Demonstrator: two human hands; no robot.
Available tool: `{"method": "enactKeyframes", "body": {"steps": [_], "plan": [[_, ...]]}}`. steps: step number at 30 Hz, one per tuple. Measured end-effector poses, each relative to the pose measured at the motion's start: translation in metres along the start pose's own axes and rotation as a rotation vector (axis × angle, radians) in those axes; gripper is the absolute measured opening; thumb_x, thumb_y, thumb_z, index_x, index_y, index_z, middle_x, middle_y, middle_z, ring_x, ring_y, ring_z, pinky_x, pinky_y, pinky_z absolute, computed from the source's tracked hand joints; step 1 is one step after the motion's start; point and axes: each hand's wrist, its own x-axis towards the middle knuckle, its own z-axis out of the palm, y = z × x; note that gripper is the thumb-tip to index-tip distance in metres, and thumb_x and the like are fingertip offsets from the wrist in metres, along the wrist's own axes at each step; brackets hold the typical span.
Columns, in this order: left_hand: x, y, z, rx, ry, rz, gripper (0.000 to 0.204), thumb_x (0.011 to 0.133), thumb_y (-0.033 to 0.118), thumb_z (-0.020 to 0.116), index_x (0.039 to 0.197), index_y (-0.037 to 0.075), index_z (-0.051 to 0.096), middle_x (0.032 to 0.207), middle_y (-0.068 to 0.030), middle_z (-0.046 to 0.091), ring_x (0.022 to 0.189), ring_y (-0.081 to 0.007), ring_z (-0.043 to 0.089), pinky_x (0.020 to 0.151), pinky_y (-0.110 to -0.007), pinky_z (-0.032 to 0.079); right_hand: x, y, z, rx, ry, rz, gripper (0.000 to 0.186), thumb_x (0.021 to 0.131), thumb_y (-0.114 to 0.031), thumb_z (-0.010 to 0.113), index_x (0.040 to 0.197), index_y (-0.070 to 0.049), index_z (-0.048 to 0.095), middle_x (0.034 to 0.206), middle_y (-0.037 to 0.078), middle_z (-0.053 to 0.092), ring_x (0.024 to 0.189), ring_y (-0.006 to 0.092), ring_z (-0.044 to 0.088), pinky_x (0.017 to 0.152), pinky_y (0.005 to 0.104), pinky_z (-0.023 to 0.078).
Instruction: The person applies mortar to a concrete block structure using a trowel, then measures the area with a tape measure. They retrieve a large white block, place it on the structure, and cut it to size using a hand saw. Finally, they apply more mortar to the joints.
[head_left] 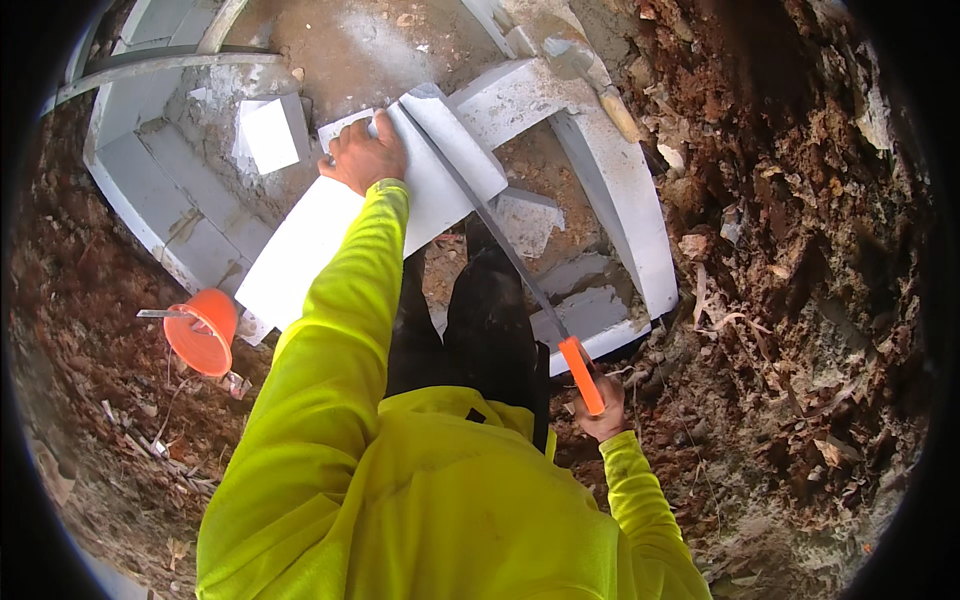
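Note:
A long white lightweight building block [310, 240] lies slantwise in front of me, across the low block walls. My left hand [365, 155] bears down on its upper part, thumb and fingers curled toward the far edge. My right hand [605, 412] is wrapped round the orange handle of a handsaw [520, 265], low and right of my legs. The saw's long blade runs up and left across the block, near its right end. A narrow section [455, 140] of block lies on the blade's right side. How deep the blade sits is hard to see.
Low white block walls [640, 225] form pits on both sides. A loose offcut [270, 135] sits at upper left. An orange bucket [205, 335] with a metal tool lies tilted on the soil. A wooden-handled trowel [618, 115] rests on the wall. Rough earth [780, 300] rises at right.

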Motion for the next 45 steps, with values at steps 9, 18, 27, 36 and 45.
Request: {"method": "enactKeyframes", "body": {"steps": [9, 18, 27, 36, 45], "plan": [[-0.004, -0.004, 0.003, -0.011, -0.012, 0.01, 0.043, 0.092, 0.042, 0.048, 0.097, 0.008, 0.075, 0.102, -0.0082, 0.071, 0.105, -0.0267, 0.06, 0.104, -0.055, 0.028, 0.057, -0.006, 0.043, -0.07, -0.002, 0.121, 0.021, 0.078, -0.006, 0.068, 0.096, -0.006, 0.059, 0.08, 0.018, 0.066, 0.077, 0.0403, 0.066, 0.066, 0.0424, 0.054], [-0.003, 0.003, -0.001, 0.032, -0.068, 0.033, 0.043, 0.094, 0.039, 0.045, 0.099, 0.008, 0.073, 0.106, -0.0077, 0.071, 0.103, -0.0275, 0.061, 0.102, -0.055, 0.029, 0.119, -0.018, 0.062, -0.067, 0.052, 0.019, 0.019, 0.076, -0.008, 0.07, 0.085, -0.005, 0.054, 0.075, 0.02, 0.061, 0.075, 0.0427, 0.063, 0.061, 0.0459, 0.051], [0.0, 0.003, 0.002, 0.003, -0.062, 0.028, 0.043, 0.095, 0.039, 0.04, 0.103, 0.01, 0.072, 0.11, -0.0075, 0.07, 0.11, -0.0269, 0.059, 0.102, -0.055, 0.029, 0.06, 0.017, 0.034, -0.123, -0.001, 0.04, 0.019, 0.077, -0.004, 0.066, 0.095, -0.007, 0.061, 0.081, 0.017, 0.065, 0.078, 0.0401, 0.065, 0.065, 0.0417, 0.054], [-0.007, -0.008, 0.009, -0.021, 0.007, 0.03, 0.043, 0.094, 0.038, 0.041, 0.098, 0.009, 0.073, 0.106, -0.0076, 0.07, 0.104, -0.0271, 0.06, 0.102, -0.053, 0.03, 0.022, 0.034, 0.015, -0.082, -0.077, 0.216, 0.015, 0.077, 0.0, 0.06, 0.092, -0.004, 0.062, 0.086, 0.016, 0.069, 0.081, 0.0364, 0.068, 0.071, 0.0359, 0.054], [0.004, -0.006, 0.004, -0.002, 0.011, 0.017, 0.045, 0.094, 0.037, 0.038, 0.097, 0.008, 0.072, 0.104, -0.0089, 0.07, 0.105, -0.0287, 0.06, 0.1, -0.05, 0.031, -0.01, 0.044, 0.003, -0.094, -0.068, 0.09, 0.051, 0.075, 0.001, 0.058, 0.125, -0.01, 0.062, 0.114, 0.019, 0.068, 0.092, 0.0343, 0.07, 0.078, 0.0328, 0.055]]}}
